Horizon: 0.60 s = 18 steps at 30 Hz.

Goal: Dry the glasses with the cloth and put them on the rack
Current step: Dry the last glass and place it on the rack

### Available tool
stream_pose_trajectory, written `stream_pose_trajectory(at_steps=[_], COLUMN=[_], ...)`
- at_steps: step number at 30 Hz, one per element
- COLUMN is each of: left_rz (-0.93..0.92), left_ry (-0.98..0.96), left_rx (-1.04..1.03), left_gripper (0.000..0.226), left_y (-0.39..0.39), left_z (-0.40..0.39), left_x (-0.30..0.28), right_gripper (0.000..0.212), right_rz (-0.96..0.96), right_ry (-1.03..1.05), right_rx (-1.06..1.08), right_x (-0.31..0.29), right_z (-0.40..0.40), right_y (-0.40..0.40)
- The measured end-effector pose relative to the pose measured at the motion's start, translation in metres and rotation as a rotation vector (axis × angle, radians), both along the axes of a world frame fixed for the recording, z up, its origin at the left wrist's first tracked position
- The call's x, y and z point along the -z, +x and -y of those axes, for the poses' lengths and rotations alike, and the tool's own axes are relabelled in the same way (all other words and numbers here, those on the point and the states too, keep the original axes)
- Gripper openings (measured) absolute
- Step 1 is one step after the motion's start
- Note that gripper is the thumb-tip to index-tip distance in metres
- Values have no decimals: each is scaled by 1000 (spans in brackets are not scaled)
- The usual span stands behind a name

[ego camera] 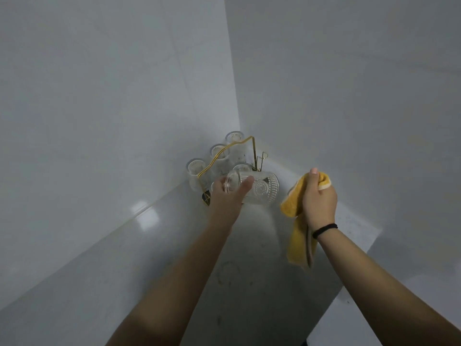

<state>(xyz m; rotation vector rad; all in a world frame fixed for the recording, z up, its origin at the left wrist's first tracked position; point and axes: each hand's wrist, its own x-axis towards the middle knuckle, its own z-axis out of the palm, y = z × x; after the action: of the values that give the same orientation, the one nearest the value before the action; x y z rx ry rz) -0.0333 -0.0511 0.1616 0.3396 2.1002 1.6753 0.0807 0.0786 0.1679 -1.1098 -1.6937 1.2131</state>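
Ribbed glass (259,189), lying on its side in the air just in front of the gold wire rack (225,156), is gripped around its rim end by the left hand (228,197), thumb over the top. Several other glasses (195,168) stand upside down on the rack, in the corner of the pale tabletop (249,245). To the right, the right hand (319,198) clutches a bunched yellow cloth (295,216), part of which hangs below the wrist.

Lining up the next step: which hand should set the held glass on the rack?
Left, probably. The left hand already grips the ribbed glass right beside the gold wire rack, while the right hand grips the yellow cloth, farther off.
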Motion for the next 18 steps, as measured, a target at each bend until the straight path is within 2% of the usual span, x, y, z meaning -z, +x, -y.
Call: stream_pose_trajectory(at_steps=[2,6,11,16,18], left_rz=[-77,-199,-359,-530,-549], left_ry=[-25,-43,-202,-445,-505], left_rx=[-19,-83,-86,11,47], left_gripper=[99,73,91,73,75], left_y=[-13,-38,-64,-83,-88], left_z=[-29,-76,-123,-152,-158], left_x=[-5,-8,3,27,36], right_gripper=[48,47,48,47,47], right_rz=[7,18,41,33,28], right_ry=[-18,-70,-140,-220,-239], right_rx=[-12,-32,-93,-110,-118], right_x=[4,11,21,28,31], right_z=[-22,-53,-80,-97,-102], right_y=[-7,-18,-34,-49,-53])
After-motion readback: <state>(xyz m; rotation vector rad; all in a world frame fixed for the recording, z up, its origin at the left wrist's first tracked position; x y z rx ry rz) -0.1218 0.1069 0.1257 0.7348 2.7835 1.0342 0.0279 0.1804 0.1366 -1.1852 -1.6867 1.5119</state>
